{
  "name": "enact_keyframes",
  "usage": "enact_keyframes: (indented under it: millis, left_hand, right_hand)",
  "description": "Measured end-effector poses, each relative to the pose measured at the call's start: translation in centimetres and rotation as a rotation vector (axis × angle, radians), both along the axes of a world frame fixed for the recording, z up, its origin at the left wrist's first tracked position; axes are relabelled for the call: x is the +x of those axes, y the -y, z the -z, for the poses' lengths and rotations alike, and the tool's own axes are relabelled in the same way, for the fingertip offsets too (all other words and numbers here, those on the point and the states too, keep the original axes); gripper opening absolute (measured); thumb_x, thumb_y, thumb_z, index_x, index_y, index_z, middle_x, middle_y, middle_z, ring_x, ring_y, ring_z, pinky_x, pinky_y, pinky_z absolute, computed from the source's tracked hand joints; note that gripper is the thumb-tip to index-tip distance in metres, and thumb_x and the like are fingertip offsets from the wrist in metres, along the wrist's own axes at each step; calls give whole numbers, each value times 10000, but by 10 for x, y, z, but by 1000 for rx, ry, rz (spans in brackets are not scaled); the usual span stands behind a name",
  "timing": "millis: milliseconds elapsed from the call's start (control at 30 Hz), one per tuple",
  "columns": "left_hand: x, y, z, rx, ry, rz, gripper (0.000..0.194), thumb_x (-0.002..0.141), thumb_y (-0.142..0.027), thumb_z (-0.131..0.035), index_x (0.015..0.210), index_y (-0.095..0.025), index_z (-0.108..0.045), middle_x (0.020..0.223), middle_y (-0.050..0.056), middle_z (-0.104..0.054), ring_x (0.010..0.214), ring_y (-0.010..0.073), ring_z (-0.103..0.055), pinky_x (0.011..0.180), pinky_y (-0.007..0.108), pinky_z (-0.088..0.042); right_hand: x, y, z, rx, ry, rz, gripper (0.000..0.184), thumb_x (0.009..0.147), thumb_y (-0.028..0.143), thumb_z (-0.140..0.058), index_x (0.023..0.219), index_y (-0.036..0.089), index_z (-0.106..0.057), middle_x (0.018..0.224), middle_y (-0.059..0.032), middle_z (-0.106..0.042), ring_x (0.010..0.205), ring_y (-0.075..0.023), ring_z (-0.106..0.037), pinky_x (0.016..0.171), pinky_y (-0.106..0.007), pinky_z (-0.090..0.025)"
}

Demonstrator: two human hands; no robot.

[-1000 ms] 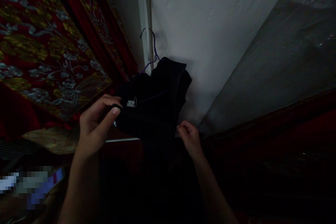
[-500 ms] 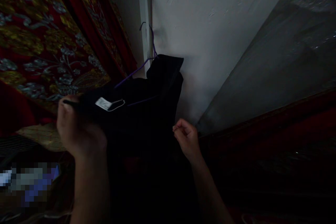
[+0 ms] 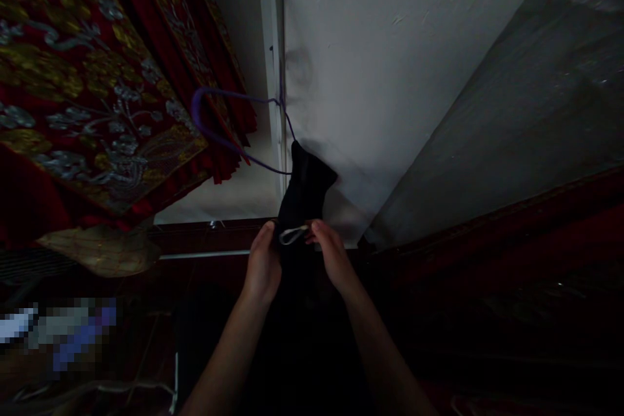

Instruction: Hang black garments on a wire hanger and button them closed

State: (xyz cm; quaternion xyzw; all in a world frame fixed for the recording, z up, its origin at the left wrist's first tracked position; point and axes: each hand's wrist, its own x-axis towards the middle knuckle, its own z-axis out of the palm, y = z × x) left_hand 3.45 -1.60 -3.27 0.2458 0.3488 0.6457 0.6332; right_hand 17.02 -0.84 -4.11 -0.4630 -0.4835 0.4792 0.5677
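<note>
A black garment [image 3: 305,188] hangs in the dark from one end of a purple hanger [image 3: 219,136], whose other arm sticks out bare to the left. My left hand [image 3: 263,266] is closed on the garment's left edge, thumb uppermost. From the right, my right hand [image 3: 334,257] pinches the garment's other edge close by. Between my fingertips shows a small whitish loop [image 3: 292,234], one end of which meets my right fingers. The garment's lower part is lost in darkness.
Red cloth with gold and silver embroidery [image 3: 112,78] hangs at the left, above a beige bundle [image 3: 102,250]. The hanger hangs at a pale vertical strip [image 3: 273,26] beside a white wall panel [image 3: 380,65]. Clear plastic sheeting [image 3: 526,110] covers the right side.
The garment has come off the hanger's left arm, leaving it bare. My left hand has moved right, bringing the garment's edge near my right hand. The white label no longer shows.
</note>
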Motion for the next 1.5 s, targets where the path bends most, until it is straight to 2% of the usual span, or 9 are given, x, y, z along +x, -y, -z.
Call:
enact_keyframes:
  millis: [100, 200, 300, 433, 633, 767, 867, 1300, 1500]
  left_hand:
    - [11, 11, -11, 332, -550, 164, 149, 892, -335, -708, 917, -188, -699, 929, 29, -684, 911, 182, -650, 865, 279, -488]
    - [11, 16, -18, 674, -951, 312, 82, 939, -223, -638, 968, -201, -712, 1045, 66, -675, 1019, 205, -635, 932, 312, -475]
    - [2, 15, -16, 783, -977, 239, 145, 985, -211, -573, 1077, -216, -684, 1095, 71, -677, 1049, 197, -639, 949, 315, -480]
    - [-17, 3, -11, 646, -887, -13, 272, 1011, -297, -538, 1266, -231, -607, 1263, 90, -643, 1225, 226, -582, 1088, 377, -417]
    - [-22, -25, -28, 663, -812, 385, 505, 1035, -398, -402, 1520, -262, -433, 1616, 78, -403, 1515, 269, -311, 1258, 467, -192]
    - [-13, -30, -45, 646, -846, 670, 388, 997, -495, -485, 1108, -199, -710, 1110, 80, -707, 1062, 251, -636, 980, 391, -484]
    - [-17, -28, -57, 585, -872, 761, 421, 950, -523, -578, 762, -155, -662, 712, 5, -593, 680, 145, -550, 658, 268, -453]
    - [-71, -6, -127, 696, -1162, 282, 165, 905, -334, -691, 914, -187, -766, 857, 34, -748, 784, 167, -670, 723, 243, -508]
    - [-89, -11, -140, 645, -1259, -21, 190, 855, -360, -743, 800, -178, -748, 756, 10, -732, 696, 147, -656, 652, 226, -490]
  right_hand:
    - [3, -11, 4, -127, -110, -100, 564, 807, 767, -579, 736, 211, -641, 746, -5, -633, 796, -184, -586, 761, -307, -458]
    - [10, -16, -4, -255, -255, -237, 496, 673, 679, -782, 728, 198, -673, 713, 10, -645, 736, -155, -590, 703, -269, -461]
    - [20, -14, -21, -350, -336, -272, 412, 537, 448, -926, 778, 188, -715, 728, 17, -687, 681, -130, -610, 649, -236, -471]
    - [37, -12, -47, -466, -343, -320, 394, 527, 326, -905, 846, 178, -725, 729, -8, -726, 617, -148, -650, 595, -251, -512]
    - [61, -17, -86, -501, -177, -537, 439, 452, 168, -849, 865, 172, -701, 676, 9, -720, 546, -151, -652, 509, -233, -504]
    - [76, -20, -115, -418, -86, -712, 493, 459, 123, -815, 939, 175, -711, 740, 8, -739, 601, -161, -672, 529, -233, -527]
    - [90, -22, -134, -317, -43, -738, 435, 460, 107, -790, 878, 190, -705, 732, 20, -724, 620, -160, -669, 543, -229, -527]
    - [79, -62, -140, -86, 38, -310, 242, 496, 193, -741, 723, 210, -658, 620, 24, -633, 519, -140, -551, 489, -265, -402]
    - [53, -104, -132, 137, 162, -202, 450, 624, 289, -789, 1059, 209, -707, 725, 32, -667, 614, -133, -582, 595, -254, -422]
